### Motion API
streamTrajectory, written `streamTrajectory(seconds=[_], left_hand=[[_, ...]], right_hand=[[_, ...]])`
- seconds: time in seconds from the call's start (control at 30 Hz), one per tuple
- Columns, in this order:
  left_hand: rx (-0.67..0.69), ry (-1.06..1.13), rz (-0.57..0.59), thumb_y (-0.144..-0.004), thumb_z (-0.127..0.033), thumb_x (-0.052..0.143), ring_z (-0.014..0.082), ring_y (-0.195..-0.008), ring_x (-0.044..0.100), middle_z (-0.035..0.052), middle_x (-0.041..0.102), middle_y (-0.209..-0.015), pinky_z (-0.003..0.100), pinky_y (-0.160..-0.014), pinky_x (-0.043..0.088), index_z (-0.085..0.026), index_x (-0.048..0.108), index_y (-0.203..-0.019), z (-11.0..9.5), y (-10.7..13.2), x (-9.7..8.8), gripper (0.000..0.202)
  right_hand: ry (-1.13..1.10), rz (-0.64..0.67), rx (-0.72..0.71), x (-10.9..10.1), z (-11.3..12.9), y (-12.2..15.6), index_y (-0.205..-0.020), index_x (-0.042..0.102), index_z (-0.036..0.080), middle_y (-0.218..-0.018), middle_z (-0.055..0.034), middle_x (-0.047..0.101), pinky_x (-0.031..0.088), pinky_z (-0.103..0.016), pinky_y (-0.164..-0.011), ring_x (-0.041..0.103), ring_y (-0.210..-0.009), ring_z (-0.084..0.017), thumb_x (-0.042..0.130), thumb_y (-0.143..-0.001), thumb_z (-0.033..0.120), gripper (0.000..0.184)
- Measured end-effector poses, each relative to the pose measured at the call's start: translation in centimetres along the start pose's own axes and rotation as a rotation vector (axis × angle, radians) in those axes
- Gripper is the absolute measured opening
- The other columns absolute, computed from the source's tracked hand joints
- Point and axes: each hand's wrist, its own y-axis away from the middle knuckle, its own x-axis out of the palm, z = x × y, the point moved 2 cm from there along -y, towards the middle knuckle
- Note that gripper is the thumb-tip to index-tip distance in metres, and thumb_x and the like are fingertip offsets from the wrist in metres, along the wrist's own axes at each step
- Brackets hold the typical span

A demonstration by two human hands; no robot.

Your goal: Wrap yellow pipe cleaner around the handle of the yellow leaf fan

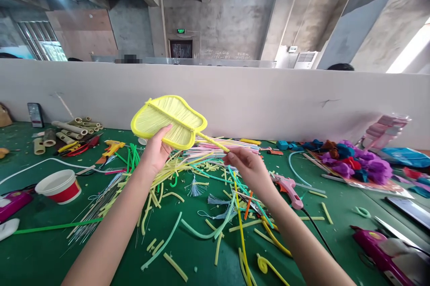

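A yellow hand fan [168, 120] is held up above the table, its leaf-shaped face turned toward me and its handle slanting down to the right. My left hand [157, 151] grips the lower edge of the face, thumb on the front. At the handle's end, the fingers of my right hand [247, 167] pinch the wrapped stick. Beneath both hands lie scattered pale-yellow and green pipe-cleaner pieces [176, 267], thin wires [89, 214] and small blue tassels [195, 187].
On the green table [157, 214] stand a paper cup [59, 187], a yellow glue gun [112, 149], pliers [82, 146] and bamboo pieces [72, 129] at left. A pink glue gun [289, 189], purple fluffy bundles [366, 160] and a magenta device [376, 250] lie right. A white partition [235, 98] rises behind.
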Motion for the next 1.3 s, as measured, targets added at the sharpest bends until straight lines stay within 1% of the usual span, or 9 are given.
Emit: streamTrajectory(seconds=[0.2,0.3,0.37,0.47,0.63,0.77,0.97,1.17,1.3], left_hand=[[-0.236,-0.098,0.198,-0.087,-0.030,0.067,0.0281,-0.088,0.076,0.0157,0.076,-0.108,0.037,-0.072,0.064,-0.012,0.066,-0.120,1.6,0.6,0.7,0.038],[-0.409,-0.218,0.372,-0.089,-0.056,0.060,0.0323,-0.092,0.076,0.0203,0.075,-0.110,0.039,-0.072,0.063,-0.012,0.068,-0.119,2.1,1.2,1.1,0.054],[-0.494,-0.355,0.572,-0.088,-0.070,0.047,0.0338,-0.097,0.074,0.0220,0.073,-0.115,0.039,-0.076,0.061,-0.013,0.069,-0.120,1.9,2.0,1.4,0.069],[-0.496,-0.550,0.921,-0.090,-0.070,0.043,0.0339,-0.107,0.071,0.0217,0.072,-0.118,0.042,-0.088,0.057,-0.016,0.066,-0.126,0.2,3.5,1.8,0.069],[-0.535,-0.588,1.412,-0.090,-0.064,0.052,0.0327,-0.086,0.077,0.0179,0.079,-0.089,0.042,-0.080,0.060,-0.017,0.073,-0.113,-4.0,5.2,0.8,0.056],[-0.478,-0.788,1.246,-0.091,-0.061,0.052,0.0264,-0.074,0.076,0.0101,0.078,-0.071,0.035,-0.075,0.058,-0.020,0.074,-0.105,-5.4,4.5,0.0,0.049],[-0.260,-1.702,0.877,-0.091,-0.048,0.054,0.0218,-0.088,0.069,0.0049,0.077,-0.092,0.027,-0.071,0.047,-0.022,0.075,-0.093,-3.1,2.3,-0.8,0.033],[-0.267,-1.944,0.705,-0.084,-0.025,0.064,0.0235,-0.090,0.068,0.0046,0.074,-0.096,0.030,-0.073,0.048,-0.020,0.075,-0.089,-1.8,-0.1,-3.9,0.013],[-0.330,-2.054,0.678,-0.092,-0.031,0.064,0.0219,-0.096,0.067,0.0075,0.069,-0.109,0.040,-0.084,0.055,-0.015,0.067,-0.107,0.2,-1.4,-5.6,0.022]], right_hand=[[-0.099,-0.260,-0.076,-2.2,2.1,0.4,-0.111,0.071,0.020,-0.100,-0.0081,0.077,0.057,-0.038,-0.084,0.073,-0.085,-0.019,0.065,-0.090,0.041,0.031],[-0.191,-0.355,-0.146,-3.2,2.8,0.5,-0.104,0.074,0.019,-0.090,-0.0070,0.078,0.060,-0.037,-0.082,0.074,-0.083,-0.019,0.067,-0.090,0.040,0.026],[-0.232,-0.424,-0.199,-4.2,3.0,0.4,-0.099,0.073,0.019,-0.085,-0.0054,0.076,0.061,-0.037,-0.083,0.075,-0.081,-0.018,0.068,-0.090,0.039,0.023],[-0.228,-0.521,-0.211,-5.8,3.1,0.3,-0.093,0.074,0.019,-0.080,-0.0032,0.074,0.062,-0.033,-0.079,0.074,-0.075,-0.015,0.069,-0.088,0.039,0.021],[-0.207,-0.581,-0.149,-7.4,3.4,0.3,-0.087,0.074,0.018,-0.083,-0.0032,0.073,0.061,-0.024,-0.064,0.069,-0.067,-0.012,0.072,-0.086,0.038,0.020],[-0.099,-0.603,-0.168,-7.0,4.1,0.9,-0.089,0.073,0.020,-0.083,-0.0039,0.072,0.058,-0.021,-0.054,0.068,-0.071,-0.014,0.070,-0.086,0.042,0.022],[-0.082,-0.512,-0.211,-5.5,5.6,2.0,-0.096,0.073,0.023,-0.089,-0.0029,0.069,0.057,-0.015,-0.055,0.064,-0.075,-0.010,0.067,-0.090,0.044,0.022],[-0.315,-0.336,-0.244,-4.5,6.9,2.8,-0.095,0.074,0.024,-0.083,-0.0004,0.062,0.056,-0.014,-0.056,0.059,-0.072,-0.009,0.066,-0.092,0.034,0.013],[-0.418,-0.210,-0.227,-3.7,7.4,3.4,-0.095,0.073,0.024,-0.083,-0.0002,0.060,0.060,-0.020,-0.063,0.059,-0.074,-0.011,0.063,-0.094,0.030,0.011]])
